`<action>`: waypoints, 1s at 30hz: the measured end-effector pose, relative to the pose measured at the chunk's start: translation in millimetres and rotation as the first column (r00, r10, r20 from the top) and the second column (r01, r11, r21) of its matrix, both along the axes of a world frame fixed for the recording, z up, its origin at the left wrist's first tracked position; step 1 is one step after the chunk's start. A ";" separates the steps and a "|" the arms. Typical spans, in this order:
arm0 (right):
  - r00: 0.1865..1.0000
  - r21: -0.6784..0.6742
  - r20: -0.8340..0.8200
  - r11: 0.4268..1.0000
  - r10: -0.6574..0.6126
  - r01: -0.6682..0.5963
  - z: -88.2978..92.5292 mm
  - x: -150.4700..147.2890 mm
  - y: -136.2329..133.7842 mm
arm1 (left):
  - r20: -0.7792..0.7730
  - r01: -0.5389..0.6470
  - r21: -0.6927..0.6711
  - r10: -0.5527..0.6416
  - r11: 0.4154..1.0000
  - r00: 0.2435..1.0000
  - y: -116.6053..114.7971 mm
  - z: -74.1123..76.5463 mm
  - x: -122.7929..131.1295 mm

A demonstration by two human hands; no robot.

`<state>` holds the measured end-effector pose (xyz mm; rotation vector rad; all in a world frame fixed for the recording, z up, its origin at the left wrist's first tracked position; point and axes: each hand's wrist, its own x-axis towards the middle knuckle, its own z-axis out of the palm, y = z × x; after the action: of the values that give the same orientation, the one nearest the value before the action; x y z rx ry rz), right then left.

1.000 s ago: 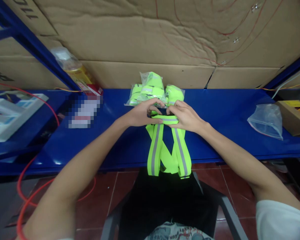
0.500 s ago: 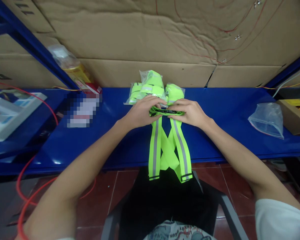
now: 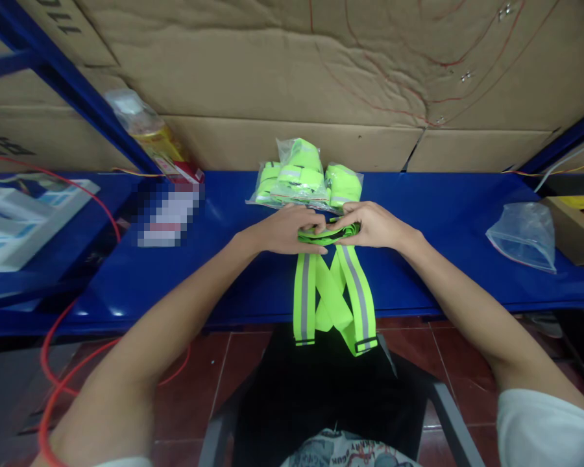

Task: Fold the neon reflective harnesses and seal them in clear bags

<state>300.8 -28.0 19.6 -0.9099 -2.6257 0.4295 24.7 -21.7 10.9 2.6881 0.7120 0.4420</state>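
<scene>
Between my two hands is a neon yellow-green reflective strap harness (image 3: 305, 298), its upper part folded into a flat bundle. Its grey-striped straps cross and hang over the table's front edge, with a black buckle at the lower right end. My left hand (image 3: 288, 230) grips the left end of the bundle, thumb below and fingers above. Pinching the right end is my right hand (image 3: 377, 225). Just beyond my hands lie bagged reflective straps (image 3: 299, 172) in clear plastic, piled at left, and another bagged strap roll (image 3: 344, 185) at right.
On the blue table (image 3: 433, 227) an empty clear zip bag (image 3: 523, 235) lies at right, near an open cardboard box (image 3: 571, 230). A bottle (image 3: 148, 133) stands at back left. Cardboard (image 3: 253, 71) walls the back. Red hose (image 3: 46, 350) loops by my left arm.
My hands and the folded bundle have come slightly lower, toward me. The left fingers have curled over the bundle, and the bagged straps behind show more.
</scene>
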 end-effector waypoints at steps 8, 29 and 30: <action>0.990 -0.084 0.014 0.986 -0.142 0.143 7.2 0.4 -3.0 | 0.144 -0.021 -0.087 0.033 0.996 0.989 3.2 4.7 -13.7; 0.986 0.160 0.075 0.978 -0.150 0.137 0.4 -6.3 -7.1 | 0.305 0.007 -0.190 0.052 0.982 0.951 -0.3 17.6 -15.0; 0.988 0.191 0.081 0.975 -0.135 0.117 -1.2 -7.2 -7.1 | 0.335 -0.010 -0.215 0.083 0.977 0.939 2.8 16.5 -17.1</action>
<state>293.6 -35.1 18.4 -1.0496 -2.6176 0.1097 7.6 -18.9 27.4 2.3176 0.6769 0.7778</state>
